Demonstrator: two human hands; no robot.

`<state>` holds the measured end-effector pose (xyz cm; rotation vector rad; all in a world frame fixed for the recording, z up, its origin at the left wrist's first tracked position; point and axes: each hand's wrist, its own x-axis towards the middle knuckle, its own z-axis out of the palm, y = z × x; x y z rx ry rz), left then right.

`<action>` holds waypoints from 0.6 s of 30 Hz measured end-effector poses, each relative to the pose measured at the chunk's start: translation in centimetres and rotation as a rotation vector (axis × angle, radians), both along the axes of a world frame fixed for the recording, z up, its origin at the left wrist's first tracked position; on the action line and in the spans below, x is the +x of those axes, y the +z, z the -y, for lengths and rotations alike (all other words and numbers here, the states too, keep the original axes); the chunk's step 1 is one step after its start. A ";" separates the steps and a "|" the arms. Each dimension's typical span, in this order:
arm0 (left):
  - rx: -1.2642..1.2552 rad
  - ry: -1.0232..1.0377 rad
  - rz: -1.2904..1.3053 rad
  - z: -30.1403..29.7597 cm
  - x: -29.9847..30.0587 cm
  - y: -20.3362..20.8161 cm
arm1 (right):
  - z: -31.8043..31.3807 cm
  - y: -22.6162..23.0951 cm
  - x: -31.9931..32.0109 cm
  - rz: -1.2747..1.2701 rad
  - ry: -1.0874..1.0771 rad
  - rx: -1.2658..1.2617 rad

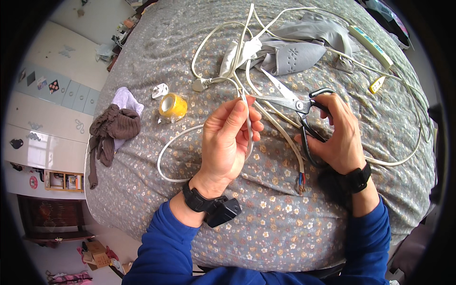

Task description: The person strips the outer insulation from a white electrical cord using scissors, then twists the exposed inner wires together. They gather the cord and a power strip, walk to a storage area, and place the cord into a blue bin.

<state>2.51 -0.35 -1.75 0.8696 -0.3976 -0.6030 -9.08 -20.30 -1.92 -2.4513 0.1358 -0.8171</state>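
We hold the white cable [247, 124] pinched between thumb and fingers of our left hand [227, 142], near the centre of the flowered grey bedspread [266, 223]; the cable runs up toward 12 o'clock into a tangle of more cord. Our right hand [338, 137] is closed through the black handles of the scissors [289, 100], whose blades stand apart and point toward 10 o'clock, tips just beside our left fingertips.

The main risk, as we judge it, is those open blades so near the fingers: a hasty closing could nick skin instead of sheathing. The cable could also slide in the pinch if the blades tug it. A cut end with bared coloured wires [300, 180] lies at 5 o'clock from the left hand; the soft bedding gives no firm backing. The yellow tape roll [173, 106] sits at 10 o'clock, well apart.
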 end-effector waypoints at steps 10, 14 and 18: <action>0.018 0.006 0.014 0.0 -0.3 0.2 | -0.3 0.3 0.1 0.001 0.015 0.017; 0.015 0.003 0.015 0.0 -0.3 0.1 | -0.5 0.4 0.0 0.020 0.018 0.029; 0.009 -0.003 0.009 0.0 -0.2 0.0 | -0.4 0.3 0.0 0.010 0.010 -0.009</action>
